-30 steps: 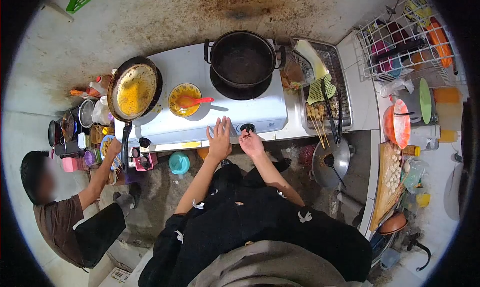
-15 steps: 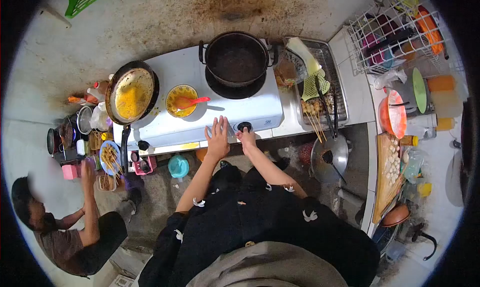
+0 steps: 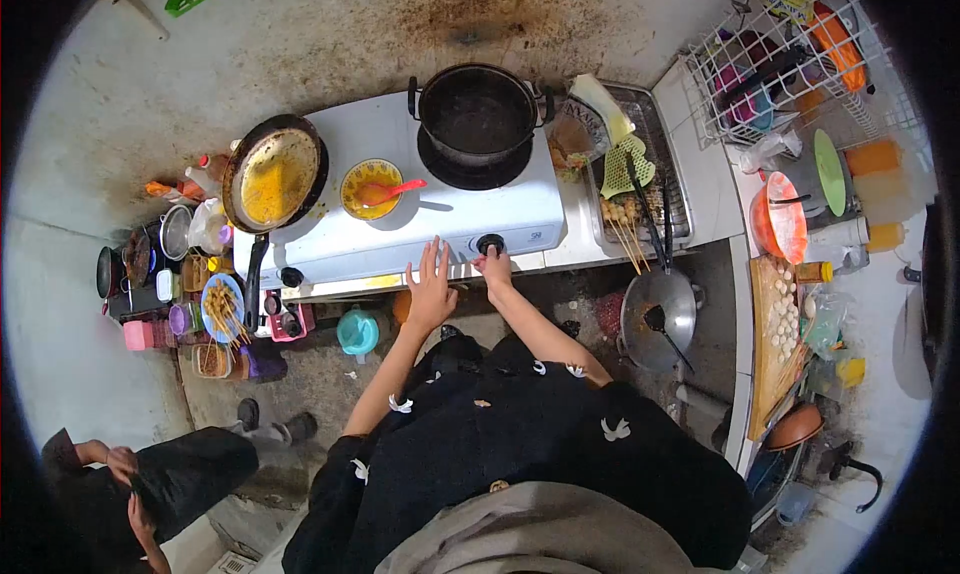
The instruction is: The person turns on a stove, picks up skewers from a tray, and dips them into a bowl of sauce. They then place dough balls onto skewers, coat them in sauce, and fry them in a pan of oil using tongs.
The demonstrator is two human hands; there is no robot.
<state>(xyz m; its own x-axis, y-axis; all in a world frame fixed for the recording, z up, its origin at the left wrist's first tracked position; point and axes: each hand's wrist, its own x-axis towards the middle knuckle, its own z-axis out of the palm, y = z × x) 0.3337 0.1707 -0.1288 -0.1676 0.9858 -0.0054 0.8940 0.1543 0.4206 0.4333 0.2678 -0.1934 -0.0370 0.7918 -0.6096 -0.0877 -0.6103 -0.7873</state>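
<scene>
My right hand [image 3: 496, 270] has its fingers closed at the lower edge of the black stove knob [image 3: 490, 244], on the front of the white gas stove [image 3: 350, 259]. My left hand [image 3: 431, 289] is open, its fingers stretched out against the stove's front edge, left of the knob. On the right burner sits a dark two-handled pot [image 3: 478, 112]. Left of it, a patterned bowl [image 3: 352, 186] holds yellow liquid and a red spoon [image 3: 400, 188]. A frying pan [image 3: 232, 179] with yellow residue rests at the stove's left end, handle toward me.
Right of the stove, skewers [image 3: 625, 236] and a green slotted spatula [image 3: 617, 177] lie on a rack tray [image 3: 686, 199]. A metal wok [image 3: 682, 309] stands low at right. A plate of skewers [image 3: 212, 319] is at left. Another person [image 3: 190, 464] sits lower left.
The person at left has leaned back and lowered the raised arm away from the skewers. The view has shifted slightly. My hands stay at the stove front, the right one at the knob.
</scene>
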